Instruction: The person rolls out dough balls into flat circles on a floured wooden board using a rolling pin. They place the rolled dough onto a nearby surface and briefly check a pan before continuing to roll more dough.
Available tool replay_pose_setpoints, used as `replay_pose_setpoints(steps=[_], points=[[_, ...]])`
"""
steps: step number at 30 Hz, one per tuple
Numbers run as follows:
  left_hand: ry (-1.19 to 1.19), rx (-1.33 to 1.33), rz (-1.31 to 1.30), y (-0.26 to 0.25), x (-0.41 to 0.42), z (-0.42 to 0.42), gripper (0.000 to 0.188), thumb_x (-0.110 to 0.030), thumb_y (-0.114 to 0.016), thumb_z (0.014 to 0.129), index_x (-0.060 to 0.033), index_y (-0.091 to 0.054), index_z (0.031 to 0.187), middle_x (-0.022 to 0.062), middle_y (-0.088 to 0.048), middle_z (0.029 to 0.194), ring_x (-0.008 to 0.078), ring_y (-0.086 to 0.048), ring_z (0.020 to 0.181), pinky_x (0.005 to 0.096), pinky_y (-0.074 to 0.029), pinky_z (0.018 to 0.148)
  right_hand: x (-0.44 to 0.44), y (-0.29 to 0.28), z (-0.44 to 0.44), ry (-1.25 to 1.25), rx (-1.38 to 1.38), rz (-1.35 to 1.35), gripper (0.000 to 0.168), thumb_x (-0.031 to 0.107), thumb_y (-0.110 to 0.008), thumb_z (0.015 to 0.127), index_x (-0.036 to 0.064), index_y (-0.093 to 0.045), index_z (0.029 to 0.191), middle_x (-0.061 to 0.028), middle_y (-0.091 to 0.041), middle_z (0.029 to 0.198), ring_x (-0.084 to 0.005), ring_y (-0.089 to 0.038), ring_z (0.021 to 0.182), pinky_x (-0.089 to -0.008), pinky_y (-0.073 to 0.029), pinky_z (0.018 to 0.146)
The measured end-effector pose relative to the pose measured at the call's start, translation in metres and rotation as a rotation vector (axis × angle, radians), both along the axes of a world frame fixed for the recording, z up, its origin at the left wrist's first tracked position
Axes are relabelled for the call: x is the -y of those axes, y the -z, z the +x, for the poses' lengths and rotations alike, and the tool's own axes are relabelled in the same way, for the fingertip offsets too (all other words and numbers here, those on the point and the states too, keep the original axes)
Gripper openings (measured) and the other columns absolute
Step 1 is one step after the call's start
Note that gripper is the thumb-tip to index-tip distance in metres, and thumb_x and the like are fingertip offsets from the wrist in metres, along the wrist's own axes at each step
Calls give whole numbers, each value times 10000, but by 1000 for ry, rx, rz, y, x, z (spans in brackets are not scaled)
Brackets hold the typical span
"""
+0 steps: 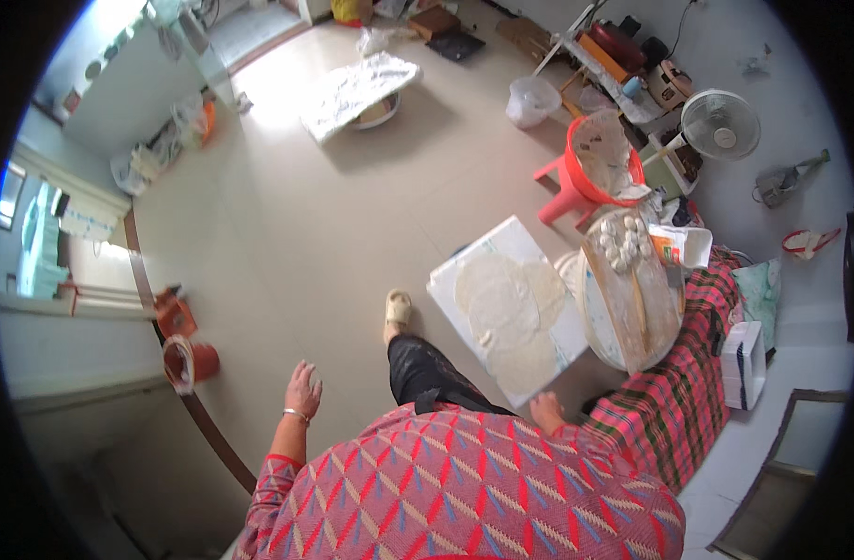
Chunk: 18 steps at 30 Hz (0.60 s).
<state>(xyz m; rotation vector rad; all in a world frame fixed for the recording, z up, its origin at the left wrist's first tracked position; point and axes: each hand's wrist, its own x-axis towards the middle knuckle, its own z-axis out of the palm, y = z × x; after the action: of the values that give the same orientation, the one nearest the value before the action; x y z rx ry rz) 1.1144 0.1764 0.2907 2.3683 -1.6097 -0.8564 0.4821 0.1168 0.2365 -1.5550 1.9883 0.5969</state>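
My left hand (304,390), with a bracelet at the wrist, hangs over the floor with its fingers apart and nothing in it. At the near corner of a white board (441,276) is my right hand (547,411); whether it grips or only touches the board cannot be told. Large thin rounds of rolled dough (500,297) overlap on that board. To its right, a floury wooden board (626,315) lies over a round top, with several dough balls (621,241) and a thin wooden rolling pin (639,304) on it. An open white packet (681,246) stands beside the dough balls.
A red basin (577,161) sits on a red stool (563,192), near a standing fan (721,126). A plaid-covered seat (668,413) runs along the right. Ahead, a foil-like sheet (357,87) covers part of a bowl (381,115). A red bucket (204,362) stands at left.
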Motion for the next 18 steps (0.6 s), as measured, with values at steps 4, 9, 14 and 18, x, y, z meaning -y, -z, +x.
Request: replay_pose_setpoints(steps=[4, 9, 14, 18], points=[[-72, 67, 273, 42, 9, 104, 442, -265, -612, 908, -51, -557, 1291, 205, -520, 1387, 361, -447, 1336, 417, -394, 1116, 32, 47, 5, 118, -6, 85, 327, 284, -596, 855, 76, -689, 1089, -240, -595, 1204, -438, -576, 1130, -549, -454, 977], [-228, 78, 613, 49, -3, 201, 493, -367, -605, 863, -50, -624, 1240, 221, -641, 1229, 384, -579, 1194, 451, -467, 1019, 106, 38, 45, 165, 60, 40, 327, 295, -620, 849, 60, -674, 1070, -232, -594, 1200, -436, -572, 1141, -584, -449, 959], [-325, 74, 678, 14, 68, 238, 485, -363, -598, 865, -49, -628, 1234, 223, -641, 1229, 383, -584, 1189, 450, -471, 1016, 305, 11, 162, 339, 108, -104, 337, 328, -626, 858, 112, -633, 1116, -154, -573, 1209, -375, -551, 1166, -579, -444, 959], [-277, 27, 694, 25, 152, 256, 479, -360, -591, 867, -49, -632, 1228, 224, -641, 1228, 383, -587, 1185, 449, -474, 1014, 430, 20, 212, 347, 290, -419, 263, 268, -644, 854, 88, -636, 1046, -172, -586, 1168, -356, -560, 1121, -460, -482, 944]])
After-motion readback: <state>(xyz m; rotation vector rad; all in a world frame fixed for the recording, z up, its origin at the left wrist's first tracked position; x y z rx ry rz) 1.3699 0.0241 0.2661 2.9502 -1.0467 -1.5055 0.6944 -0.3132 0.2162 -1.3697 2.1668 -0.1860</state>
